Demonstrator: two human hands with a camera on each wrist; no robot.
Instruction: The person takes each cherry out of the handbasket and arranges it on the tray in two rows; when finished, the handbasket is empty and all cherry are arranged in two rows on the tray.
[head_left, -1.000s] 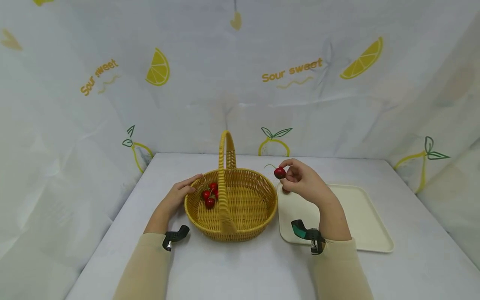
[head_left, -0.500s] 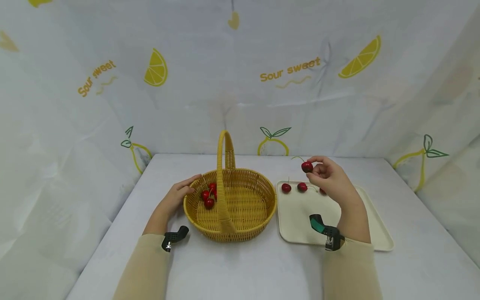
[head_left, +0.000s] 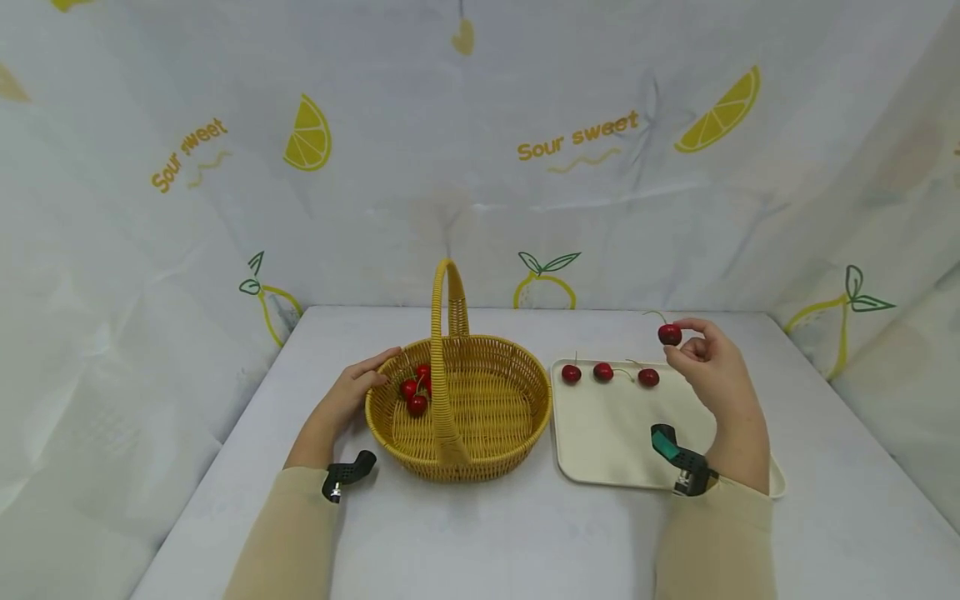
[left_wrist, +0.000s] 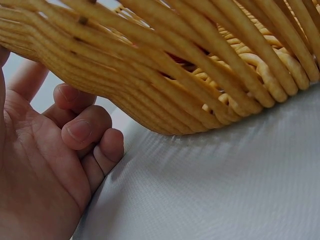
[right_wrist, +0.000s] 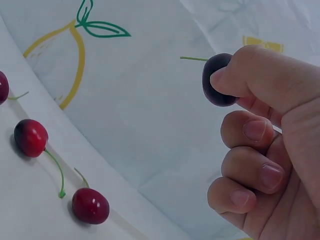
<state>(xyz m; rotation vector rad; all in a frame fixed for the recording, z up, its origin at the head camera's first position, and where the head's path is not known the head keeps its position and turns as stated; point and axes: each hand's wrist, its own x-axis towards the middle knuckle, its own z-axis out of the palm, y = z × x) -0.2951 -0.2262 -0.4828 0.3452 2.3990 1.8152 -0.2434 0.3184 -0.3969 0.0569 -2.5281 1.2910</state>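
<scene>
My right hand (head_left: 716,371) pinches a dark red cherry (head_left: 670,334) between thumb and index finger, its thin green stem pointing left. It is above the far side of a cream tray (head_left: 607,442), with the other fingers curled in the right wrist view. Three cherries lie in a row along the tray's far edge, the rightmost cherry (head_left: 648,377) nearest the hand. My left hand (head_left: 347,400) grips the left rim of a yellow woven basket (head_left: 498,412), thumb over the rim. Several red cherries (head_left: 417,406) sit in the basket's left side, partly behind its handle.
The tall basket handle (head_left: 441,358) arches over the basket's middle. Basket and tray stand side by side on a white-covered table (head_left: 480,542). A lemon-print white cloth (head_left: 420,167) hangs behind and at both sides.
My right hand has carried the pinched cherry rightward, from near the basket to the tray's far right side, uncovering the three cherries on the tray. My left hand stays on the basket.
</scene>
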